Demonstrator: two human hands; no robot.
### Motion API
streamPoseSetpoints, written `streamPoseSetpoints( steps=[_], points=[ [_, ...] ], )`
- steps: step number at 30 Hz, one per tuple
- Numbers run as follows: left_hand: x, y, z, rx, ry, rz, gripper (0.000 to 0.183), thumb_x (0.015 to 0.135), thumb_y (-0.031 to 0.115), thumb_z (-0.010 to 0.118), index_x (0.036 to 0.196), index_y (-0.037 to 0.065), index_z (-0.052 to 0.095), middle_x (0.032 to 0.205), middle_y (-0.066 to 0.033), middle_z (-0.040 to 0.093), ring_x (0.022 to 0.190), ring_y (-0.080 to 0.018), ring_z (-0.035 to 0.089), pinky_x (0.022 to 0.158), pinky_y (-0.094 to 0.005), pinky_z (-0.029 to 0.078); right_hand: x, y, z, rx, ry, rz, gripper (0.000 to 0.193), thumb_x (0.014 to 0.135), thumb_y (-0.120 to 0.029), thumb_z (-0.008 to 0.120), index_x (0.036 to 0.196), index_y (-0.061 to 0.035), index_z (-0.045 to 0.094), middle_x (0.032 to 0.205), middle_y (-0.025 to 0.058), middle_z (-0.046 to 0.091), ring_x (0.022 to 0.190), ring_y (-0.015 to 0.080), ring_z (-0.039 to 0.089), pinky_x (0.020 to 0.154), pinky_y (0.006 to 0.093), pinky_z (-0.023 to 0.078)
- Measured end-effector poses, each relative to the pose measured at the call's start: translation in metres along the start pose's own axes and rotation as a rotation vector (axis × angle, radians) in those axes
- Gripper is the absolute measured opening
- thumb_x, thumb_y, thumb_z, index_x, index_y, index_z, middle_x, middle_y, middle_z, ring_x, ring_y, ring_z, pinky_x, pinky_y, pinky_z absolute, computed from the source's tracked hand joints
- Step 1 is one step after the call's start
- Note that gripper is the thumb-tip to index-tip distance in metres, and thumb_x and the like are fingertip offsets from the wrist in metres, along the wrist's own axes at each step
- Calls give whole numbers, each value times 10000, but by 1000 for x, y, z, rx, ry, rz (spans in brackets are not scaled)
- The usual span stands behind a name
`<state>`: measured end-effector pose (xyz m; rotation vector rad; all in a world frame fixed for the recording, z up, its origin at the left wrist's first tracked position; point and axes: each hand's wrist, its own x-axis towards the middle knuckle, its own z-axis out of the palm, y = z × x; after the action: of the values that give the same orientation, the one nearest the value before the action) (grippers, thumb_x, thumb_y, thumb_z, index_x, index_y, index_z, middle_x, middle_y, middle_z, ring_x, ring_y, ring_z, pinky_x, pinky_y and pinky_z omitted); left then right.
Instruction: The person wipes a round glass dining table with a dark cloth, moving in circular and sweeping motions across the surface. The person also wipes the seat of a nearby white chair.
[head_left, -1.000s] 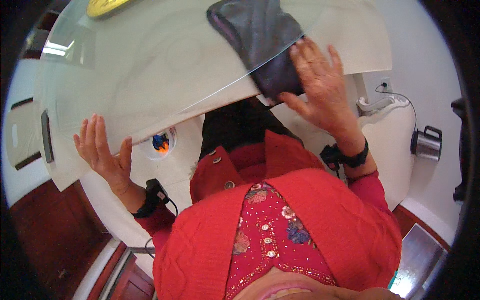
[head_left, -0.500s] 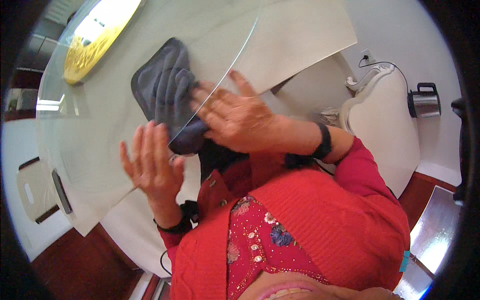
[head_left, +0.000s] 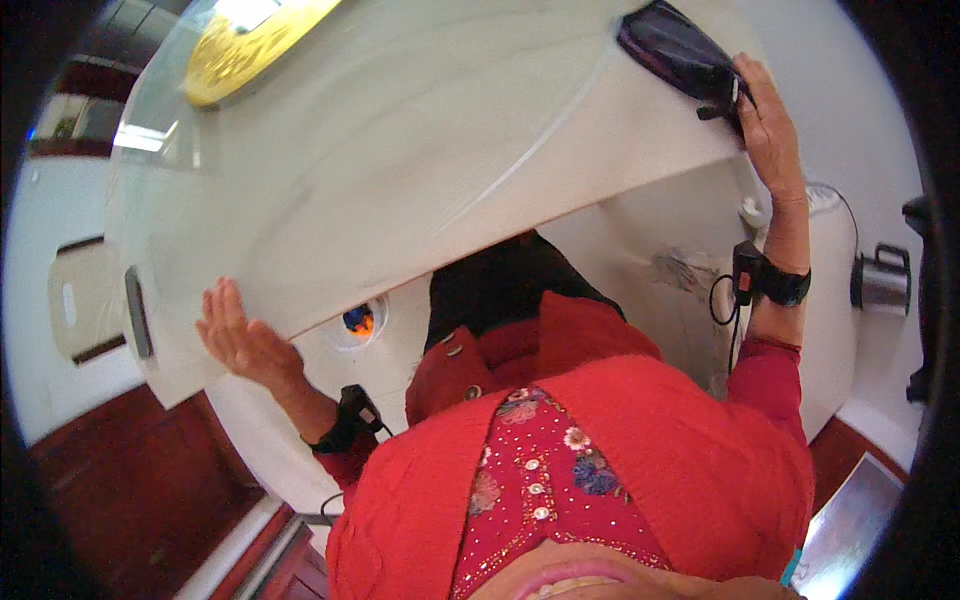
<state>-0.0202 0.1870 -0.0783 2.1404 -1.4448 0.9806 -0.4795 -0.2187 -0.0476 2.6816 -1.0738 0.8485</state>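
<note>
My right hand (head_left: 770, 130) is at the far right of the table, its fingers stretched out along the near end of a dark, shiny, pouch-like thing (head_left: 675, 50). A small dark strap or tab sticks out from that end, and a pale spot shows beside my fingers. What the pouch-like thing is, I cannot tell. At the left, my left hand (head_left: 240, 335) is raised by the table's near edge, fingers extended and holding nothing. Both wrists wear black bands with small dark boxes.
A round glass top lies over the pale table (head_left: 400, 180). On it, at the far left, is a yellow round thing (head_left: 235, 65). Below the near edge stands a white container (head_left: 352, 325) with blue and orange contents. A metal kettle (head_left: 882, 280) stands at the right.
My hands have moved apart, the right one far to the right, the left one outward. The grey, dark-edged cloth thing is gone from the middle; the dark pouch-like thing is now at the right.
</note>
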Motion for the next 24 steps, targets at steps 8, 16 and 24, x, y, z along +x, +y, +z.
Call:
streamPoseSetpoints(
  steps=[8, 16, 24],
  points=[
    [8, 19, -1, -94, 149, 11, 611, 946, 547, 341, 1276, 69, 529, 1309, -107, 541, 1267, -310, 458, 1096, -518, 223, 13, -75, 21, -27, -185, -116, 444, 950, -205, 375, 1368, -64, 421, 1418, 164, 407, 1334, 333, 347, 1089, 450, 238],
    [10, 32, -11, -204, 134, 6, 585, 889, 543, 489, 1227, 69, 549, 1261, -83, 568, 1240, -272, 479, 1089, -524, 227, 0, -206, 12, -11, -279, -127, 520, 916, -242, 447, 1348, 43, 388, 1420, 235, 364, 1333, 380, 315, 1094, 501, 190],
    [1, 41, 2, -171, 114, 84, 571, 883, 553, 500, 1239, 109, 550, 1270, -43, 568, 1251, -256, 474, 1107, -543, 171, -9, -262, 15, 9, -271, -109, 763, 831, -464, 573, 1338, 70, 372, 1411, 283, 336, 1333, 415, 282, 1083, 546, 153]
  ],
)
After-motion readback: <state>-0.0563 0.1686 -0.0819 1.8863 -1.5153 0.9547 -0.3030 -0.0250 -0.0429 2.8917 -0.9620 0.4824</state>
